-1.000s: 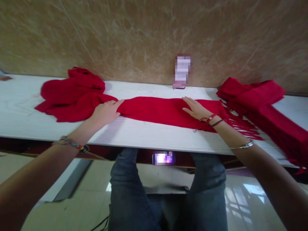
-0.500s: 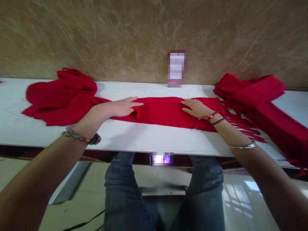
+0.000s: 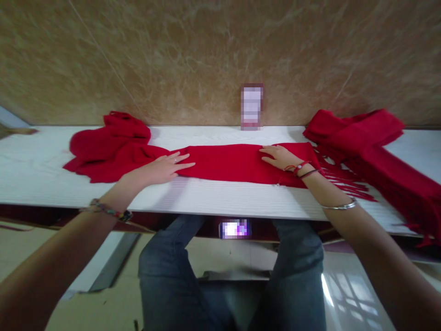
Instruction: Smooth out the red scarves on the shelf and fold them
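Note:
A red fringed scarf (image 3: 223, 162) stretches across the white table, flat in the middle. Its left part is bunched in a loose heap, and its fringe fans out at the right end. My left hand (image 3: 167, 168) lies on the scarf where the flat stretch meets the heap, fingers spread. Near the fringed end, my right hand (image 3: 279, 157) rests flat on the cloth with fingers extended. Neither hand grips anything.
A second red scarf (image 3: 365, 133), folded over itself, lies at the right, its fringe near the front edge. Against the brown marbled wall (image 3: 179, 59) stands a blurred-out upright item (image 3: 251, 106). A blurred lit device (image 3: 234, 229) is below the white table's edge (image 3: 213, 207).
My left hand has slid left and toward me over the scarf, and the fold under its fingers is now smoothed out. My right hand stays in place on the cloth.

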`<state>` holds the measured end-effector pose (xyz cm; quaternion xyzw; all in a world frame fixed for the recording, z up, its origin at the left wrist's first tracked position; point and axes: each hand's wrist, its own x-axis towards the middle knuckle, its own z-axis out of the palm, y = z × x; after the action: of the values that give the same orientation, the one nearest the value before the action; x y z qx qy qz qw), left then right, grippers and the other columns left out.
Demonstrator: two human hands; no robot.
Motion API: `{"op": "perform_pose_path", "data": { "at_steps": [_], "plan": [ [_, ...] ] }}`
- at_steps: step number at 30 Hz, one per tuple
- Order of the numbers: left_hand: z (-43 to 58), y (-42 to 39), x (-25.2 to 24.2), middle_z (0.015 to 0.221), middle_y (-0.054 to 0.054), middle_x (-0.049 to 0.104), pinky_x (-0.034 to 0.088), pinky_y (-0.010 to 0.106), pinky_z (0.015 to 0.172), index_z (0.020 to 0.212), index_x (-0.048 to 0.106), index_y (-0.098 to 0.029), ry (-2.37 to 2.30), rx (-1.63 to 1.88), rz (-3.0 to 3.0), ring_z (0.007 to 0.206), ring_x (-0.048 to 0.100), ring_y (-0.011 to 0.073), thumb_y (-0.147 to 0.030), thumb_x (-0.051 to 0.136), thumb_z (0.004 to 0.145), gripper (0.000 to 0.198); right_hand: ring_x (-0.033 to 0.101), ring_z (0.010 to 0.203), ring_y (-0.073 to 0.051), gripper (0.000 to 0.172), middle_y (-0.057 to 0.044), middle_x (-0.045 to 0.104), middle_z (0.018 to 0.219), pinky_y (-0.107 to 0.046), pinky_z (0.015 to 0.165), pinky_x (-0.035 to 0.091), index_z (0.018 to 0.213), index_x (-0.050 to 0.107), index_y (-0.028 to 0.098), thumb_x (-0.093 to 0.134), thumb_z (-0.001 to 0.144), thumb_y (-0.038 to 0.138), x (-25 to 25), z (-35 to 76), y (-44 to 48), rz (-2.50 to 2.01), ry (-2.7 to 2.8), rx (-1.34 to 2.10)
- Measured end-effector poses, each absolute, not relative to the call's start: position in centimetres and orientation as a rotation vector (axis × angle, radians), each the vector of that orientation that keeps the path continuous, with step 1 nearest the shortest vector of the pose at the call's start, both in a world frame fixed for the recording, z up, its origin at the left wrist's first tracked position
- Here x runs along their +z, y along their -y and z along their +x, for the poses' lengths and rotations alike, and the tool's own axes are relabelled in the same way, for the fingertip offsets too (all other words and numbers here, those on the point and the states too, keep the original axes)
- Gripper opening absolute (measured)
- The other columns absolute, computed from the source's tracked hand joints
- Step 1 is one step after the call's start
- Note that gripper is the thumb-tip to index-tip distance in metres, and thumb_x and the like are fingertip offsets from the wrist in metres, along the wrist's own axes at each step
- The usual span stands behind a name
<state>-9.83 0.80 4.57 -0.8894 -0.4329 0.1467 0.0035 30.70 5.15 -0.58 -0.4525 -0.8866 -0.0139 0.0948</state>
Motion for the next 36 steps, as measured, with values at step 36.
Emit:
{"op": "perform_pose_path", "data": {
  "at_steps": [36],
  "plan": [
    [1.6,-7.4,4.8,0.092,0.003,0.069,0.041,0.021,0.074,0.097,0.069,-0.017,1.614,0.014,-2.863,0.081,0.06,0.0144,-0.021,0.047,0.074,0.032,0.05,0.118,-0.025,0.041,-0.011,0.058,0.124,-0.045,0.1,0.04,0.122,0.055,0.015,0.042,0.087,0.031,0.1,30.9,-4.7,-1.268,2.638,0.031]
  ]
}}
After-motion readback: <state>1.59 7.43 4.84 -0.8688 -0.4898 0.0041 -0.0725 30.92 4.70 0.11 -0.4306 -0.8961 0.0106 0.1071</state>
